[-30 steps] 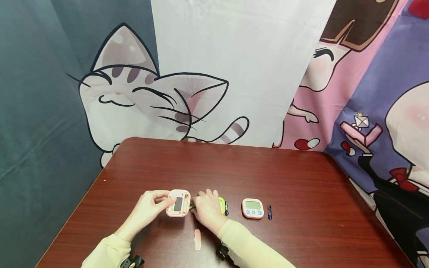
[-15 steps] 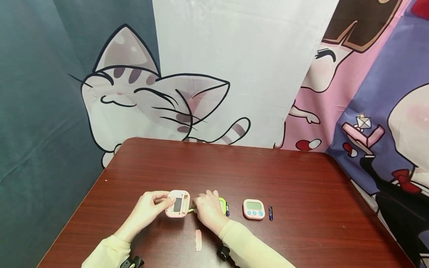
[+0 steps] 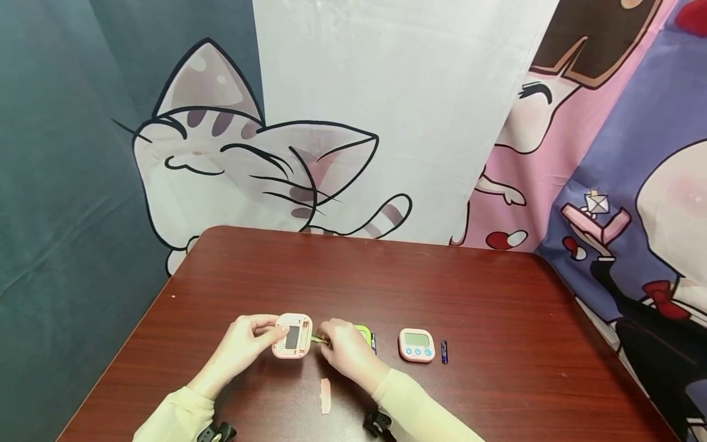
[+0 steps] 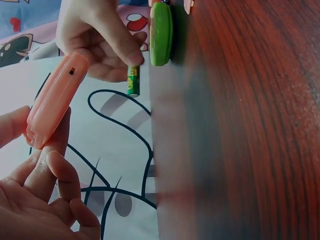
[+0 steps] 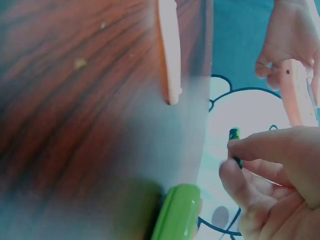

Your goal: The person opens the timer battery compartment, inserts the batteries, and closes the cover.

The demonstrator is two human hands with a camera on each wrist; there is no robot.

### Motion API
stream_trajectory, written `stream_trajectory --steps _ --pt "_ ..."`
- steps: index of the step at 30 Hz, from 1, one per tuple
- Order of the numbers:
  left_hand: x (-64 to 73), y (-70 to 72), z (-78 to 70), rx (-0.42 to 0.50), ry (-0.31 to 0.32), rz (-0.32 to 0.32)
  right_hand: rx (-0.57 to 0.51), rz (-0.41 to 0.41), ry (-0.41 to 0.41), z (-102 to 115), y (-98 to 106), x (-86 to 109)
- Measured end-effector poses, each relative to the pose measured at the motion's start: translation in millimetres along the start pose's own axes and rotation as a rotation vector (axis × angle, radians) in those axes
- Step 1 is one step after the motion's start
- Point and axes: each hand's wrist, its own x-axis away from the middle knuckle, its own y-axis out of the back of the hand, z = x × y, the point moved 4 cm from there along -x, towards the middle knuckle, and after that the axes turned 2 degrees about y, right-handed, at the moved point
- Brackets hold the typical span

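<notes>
My left hand (image 3: pixel 251 337) holds a pink digital timer (image 3: pixel 293 336) up, thumb on its back. The timer's back faces the head camera, and its battery compartment on the right side is uncovered. Thumb and fingers of my right hand (image 3: pixel 348 353) pinch a green battery (image 4: pixel 132 82), just right of the timer. In the left wrist view, the battery stands apart from the timer. A narrow pink battery cover (image 3: pixel 325 396) lies on the table below the hands. Partly hidden behind my right hand is a green timer (image 3: pixel 363 333).
A second pink timer (image 3: pixel 417 345) lies screen up on the brown table (image 3: pixel 469 294), farther right. Beside it is a dark blue battery (image 3: pixel 444 352). Another dark battery (image 3: pixel 374 342) lies against the green timer. Printed curtains (image 3: pixel 414 92) hang behind the table.
My right hand has shifted and turned slightly, so more of the green battery shows, pointing at the timer. The left hand keeps the pink timer nearly in place.
</notes>
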Motion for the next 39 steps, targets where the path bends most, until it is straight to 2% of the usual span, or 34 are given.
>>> stream_trajectory --steps 3,10,14,22,28,34,39 --pt "0.3 -0.7 -0.5 0.016 -0.005 0.009 -0.078 0.011 -0.010 1 5 1.6" --pt "-0.6 -2.2 -0.8 0.023 0.000 0.015 -0.115 0.025 -0.008 5 14 5.3" --pt "-0.6 -2.6 0.2 0.018 -0.002 0.014 -0.124 0.009 -0.005 7 16 7.6" --pt "0.2 -2.1 0.2 0.027 -0.010 0.014 -0.210 -0.040 -0.014 10 23 10.6" --pt "0.3 -2.7 0.1 0.035 -0.020 0.019 -0.354 -0.051 -0.039 12 30 13.2" --pt "0.2 -3.4 0.2 0.038 -0.023 0.021 -0.511 -0.016 -0.045 14 32 15.4" --pt "0.0 -4.0 1.2 0.029 -0.016 0.022 -0.588 -0.006 -0.049 20 36 16.8"
